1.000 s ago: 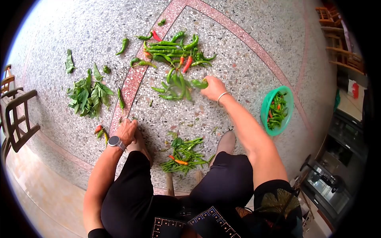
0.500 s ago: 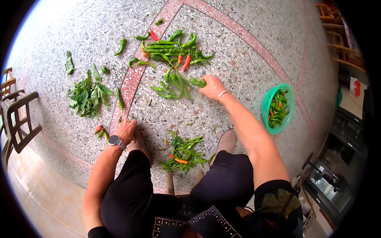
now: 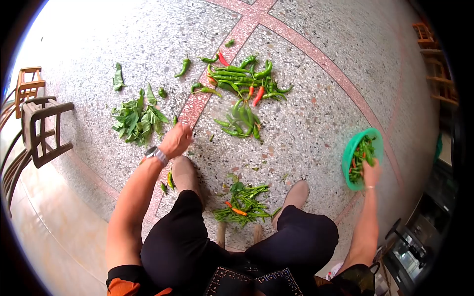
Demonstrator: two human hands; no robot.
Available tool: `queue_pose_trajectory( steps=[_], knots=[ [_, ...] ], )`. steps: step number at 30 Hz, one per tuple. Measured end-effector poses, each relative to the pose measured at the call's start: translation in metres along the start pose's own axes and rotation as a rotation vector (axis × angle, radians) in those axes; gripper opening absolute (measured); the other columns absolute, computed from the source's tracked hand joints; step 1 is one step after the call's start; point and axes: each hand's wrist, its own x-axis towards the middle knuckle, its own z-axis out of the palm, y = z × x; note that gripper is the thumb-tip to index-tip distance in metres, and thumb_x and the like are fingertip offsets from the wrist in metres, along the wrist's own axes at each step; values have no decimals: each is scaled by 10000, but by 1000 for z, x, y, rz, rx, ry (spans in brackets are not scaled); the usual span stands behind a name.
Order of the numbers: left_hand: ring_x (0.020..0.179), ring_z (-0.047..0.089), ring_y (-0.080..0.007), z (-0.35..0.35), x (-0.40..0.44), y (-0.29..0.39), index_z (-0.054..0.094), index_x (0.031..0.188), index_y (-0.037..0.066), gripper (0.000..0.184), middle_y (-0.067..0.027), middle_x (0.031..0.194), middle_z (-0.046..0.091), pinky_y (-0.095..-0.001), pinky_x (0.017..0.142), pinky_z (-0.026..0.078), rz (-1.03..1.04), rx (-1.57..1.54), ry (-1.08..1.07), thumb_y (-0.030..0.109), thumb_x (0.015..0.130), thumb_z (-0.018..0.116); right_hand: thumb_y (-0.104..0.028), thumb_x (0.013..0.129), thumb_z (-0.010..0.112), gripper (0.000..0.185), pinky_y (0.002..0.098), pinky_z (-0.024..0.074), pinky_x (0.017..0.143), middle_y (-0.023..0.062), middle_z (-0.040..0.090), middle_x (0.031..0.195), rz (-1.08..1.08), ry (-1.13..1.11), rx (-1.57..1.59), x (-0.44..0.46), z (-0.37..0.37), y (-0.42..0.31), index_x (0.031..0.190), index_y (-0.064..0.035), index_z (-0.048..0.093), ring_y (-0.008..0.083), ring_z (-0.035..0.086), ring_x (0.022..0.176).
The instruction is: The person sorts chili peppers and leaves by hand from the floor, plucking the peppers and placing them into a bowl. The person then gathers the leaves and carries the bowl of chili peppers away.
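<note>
The speckled grey terrazzo floor [image 3: 306, 143], crossed by reddish bands, carries everything. The work looks only partway along: some peppers are in the basin, but more lie out on the floor.

The round green plastic basin [image 3: 348, 157], beside the person's right, holds green peppers with a few red ones among them; that portion looks done. The largest heap left is the spread of long glossy green and red peppers [image 3: 233, 78] ahead of the feet. To the left lies a loose pile of broad green leaves [image 3: 136, 121], apart from the peppers. Between the feet sits a tangle of thin green peppers with orange-red ones [image 3: 247, 200], and just below the main heap is a smaller cluster of pale green peppers [image 3: 243, 116].

The right hand [image 3: 372, 173] is at the basin, blurred, its fingertips against a slim green pepper [image 3: 369, 157]; whether it grips that pepper I cannot tell. The left hand [image 3: 177, 140] is narrow, fingers curled, low over the floor near the left foot; whether it holds anything is hidden. Smallest are strays, such as one curved green pepper [image 3: 183, 67].
</note>
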Motion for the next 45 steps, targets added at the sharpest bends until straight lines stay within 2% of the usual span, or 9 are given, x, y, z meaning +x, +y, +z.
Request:
queue_pose_trajectory(
  steps=[5, 8, 15, 25, 31, 34, 37, 41, 45],
  knots=[
    [935, 522, -395, -50, 60, 9, 470, 1158, 64, 452, -220, 1025, 487, -470, 813, 449, 12, 113, 246, 128, 761, 675, -59, 757, 651, 416, 355, 507, 780, 164, 624, 1043, -182, -13, -245, 70, -18, 174, 1161, -3, 566, 253, 631, 912],
    [1138, 471, -426, -72, 99, 14, 380, 1350, 65, 721, -275, 1223, 463, -478, 986, 407, -81, 54, 232, 237, 741, 727, -67, 776, 643, 406, 381, 475, 868, 165, 609, 1077, -223, 230, -589, 54, -6, 105, 1170, -6, 568, 288, 608, 1005],
    [1395, 163, -513, -65, 167, 21, 131, 1516, 119, 1087, -383, 1446, 227, -497, 1119, 275, -277, -39, 267, 514, 717, 753, -12, 855, 565, 337, 326, 486, 873, 134, 562, 1137, -662, -216, -82, 10, 107, -115, 1191, -18, 552, 229, 590, 1023],
    [1391, 117, -536, 4, 157, 124, 245, 1496, 284, 1005, -288, 1546, 11, -688, 1051, 228, -361, 134, 117, 478, 676, 792, -374, 870, 611, 653, 501, 313, 1088, 261, 288, 1473, -787, -498, -118, -65, 291, -273, 1448, -210, 353, 506, 309, 1310],
    [1418, 70, -502, 45, 109, 142, 264, 1489, 202, 924, -244, 1562, 6, -695, 1038, 248, -159, 35, 44, 365, 723, 756, -261, 852, 632, 671, 502, 294, 1104, 259, 273, 1479, -969, -596, -252, -94, 263, -229, 1451, -180, 341, 487, 287, 1321],
    [1398, 229, -447, 41, 87, 135, 303, 1465, 156, 819, -229, 1537, 184, -597, 1046, 349, 81, -227, 27, 270, 768, 718, -197, 851, 599, 676, 499, 321, 1089, 254, 312, 1463, -1007, -676, -344, -92, 233, -202, 1463, -155, 315, 476, 327, 1305],
    [972, 518, -384, 24, 82, 97, 505, 1108, 14, 388, -208, 1060, 517, -505, 823, 431, 198, -252, 435, 107, 758, 643, -143, 841, 575, 569, 488, 392, 1022, 254, 440, 1348, -980, -715, -380, -84, 218, -195, 1384, -91, 412, 444, 444, 1208],
    [1071, 488, -406, -19, 79, 11, 544, 1127, 36, 407, -231, 1108, 520, -477, 912, 400, -147, 134, 705, 53, 737, 657, -105, 835, 565, 309, 472, 453, 897, 239, 549, 1113, -906, -518, -371, -75, 219, -225, 1129, -9, 551, 395, 545, 1024],
    [1164, 437, -474, -31, 78, -45, 558, 1217, 53, 427, -324, 1292, 432, -512, 1001, 368, -281, 296, 716, 73, 790, 574, -135, 849, 571, 439, 467, 430, 941, 246, 500, 1216, -1203, -314, -105, -58, 254, -272, 1255, 15, 496, 411, 506, 1089]
  ],
)
